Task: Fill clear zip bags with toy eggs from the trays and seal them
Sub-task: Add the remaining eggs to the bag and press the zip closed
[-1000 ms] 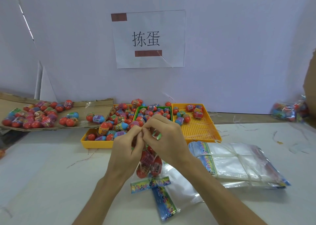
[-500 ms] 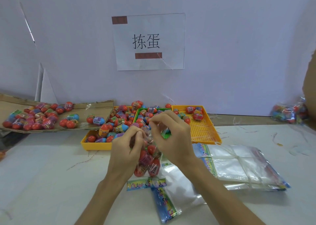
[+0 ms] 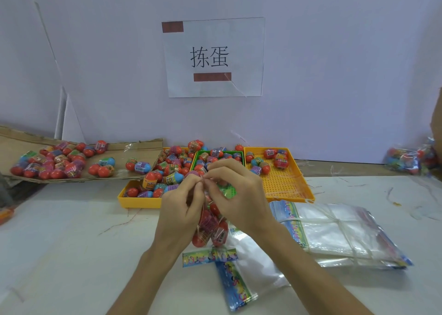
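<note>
1. Two hands, the left hand [image 3: 181, 209] and right hand [image 3: 239, 195], pinch the top of an egg-filled zip bag [image 3: 210, 228] with curled fingers [image 3: 222, 171].
2. The zip bag is over the worktop [image 3: 71, 243], at 6 o'clock from the trays [image 3: 282, 185].

Soft, even, bright light gives the pale wall [image 3: 334, 51] around the white paper sign with black characters [image 3: 212, 57] a violet cast. Shadows are faint. Below and right of the sign, the stack of clear plastic zip bags [image 3: 334, 233] carries a mild sheen (whitish streaks). Far right of the sign, the filled clear bag of toy eggs [image 3: 410, 160] is blurred, and straight lines bow.
</note>
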Motion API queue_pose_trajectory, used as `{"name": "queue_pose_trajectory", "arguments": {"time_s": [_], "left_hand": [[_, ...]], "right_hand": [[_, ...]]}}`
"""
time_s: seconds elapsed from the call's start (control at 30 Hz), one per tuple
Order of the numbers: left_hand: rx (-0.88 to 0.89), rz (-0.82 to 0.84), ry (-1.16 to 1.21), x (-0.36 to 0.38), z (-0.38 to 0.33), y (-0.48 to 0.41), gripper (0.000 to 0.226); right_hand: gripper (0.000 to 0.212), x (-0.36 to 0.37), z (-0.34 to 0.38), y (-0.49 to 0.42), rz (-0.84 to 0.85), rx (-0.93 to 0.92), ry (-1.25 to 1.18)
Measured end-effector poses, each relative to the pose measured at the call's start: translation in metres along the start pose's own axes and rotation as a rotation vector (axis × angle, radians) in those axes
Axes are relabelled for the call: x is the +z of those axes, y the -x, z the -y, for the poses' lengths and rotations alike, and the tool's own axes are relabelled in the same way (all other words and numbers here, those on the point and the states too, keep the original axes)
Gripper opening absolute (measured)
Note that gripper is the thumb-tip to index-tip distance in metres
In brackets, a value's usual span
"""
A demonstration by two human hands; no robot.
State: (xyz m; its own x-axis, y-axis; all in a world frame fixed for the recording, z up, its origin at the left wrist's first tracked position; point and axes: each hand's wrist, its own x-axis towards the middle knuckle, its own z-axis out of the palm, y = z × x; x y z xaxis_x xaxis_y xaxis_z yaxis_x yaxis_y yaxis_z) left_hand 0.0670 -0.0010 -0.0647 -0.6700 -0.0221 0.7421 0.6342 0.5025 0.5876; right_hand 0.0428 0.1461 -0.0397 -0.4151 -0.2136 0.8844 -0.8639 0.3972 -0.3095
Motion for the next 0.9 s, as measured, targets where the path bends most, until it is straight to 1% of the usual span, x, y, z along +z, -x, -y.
{"name": "queue_pose_trajectory", "arguments": {"time_s": [0.13, 0.27, 0.47, 0.6, 0.77, 0.9], "left_hand": [[0.006, 0.004, 0.006, -0.0005, 0.0004, 0.0005, 0.029], [0.040, 0.019, -0.031, -0.0022, -0.0017, 0.0012, 0.023], [0.092, 0.024, -0.117, -0.0038, 0.0013, 0.0028, 0.032], [0.116, 0.036, -0.143, -0.0051, 0.0004, 0.0023, 0.032], [0.113, 0.054, -0.137, -0.0043, -0.0001, 0.0029, 0.016], [0.116, 0.034, -0.119, -0.0020, -0.0033, 0.0021, 0.017]], "right_hand": [[0.009, 0.0005, 0.0018, 0.0007, 0.025, -0.003, 0.002], [0.008, -0.0009, 0.0048, -0.0003, 0.029, -0.040, 0.039], [0.008, -0.0031, 0.0080, -0.0020, 0.040, -0.107, 0.106], [0.005, -0.0038, 0.0072, -0.0024, 0.037, -0.096, 0.111], [0.006, -0.0033, 0.0057, -0.0032, 0.017, -0.080, 0.096], [0.008, -0.0052, 0.0022, -0.0053, -0.041, -0.014, 0.115]]}}
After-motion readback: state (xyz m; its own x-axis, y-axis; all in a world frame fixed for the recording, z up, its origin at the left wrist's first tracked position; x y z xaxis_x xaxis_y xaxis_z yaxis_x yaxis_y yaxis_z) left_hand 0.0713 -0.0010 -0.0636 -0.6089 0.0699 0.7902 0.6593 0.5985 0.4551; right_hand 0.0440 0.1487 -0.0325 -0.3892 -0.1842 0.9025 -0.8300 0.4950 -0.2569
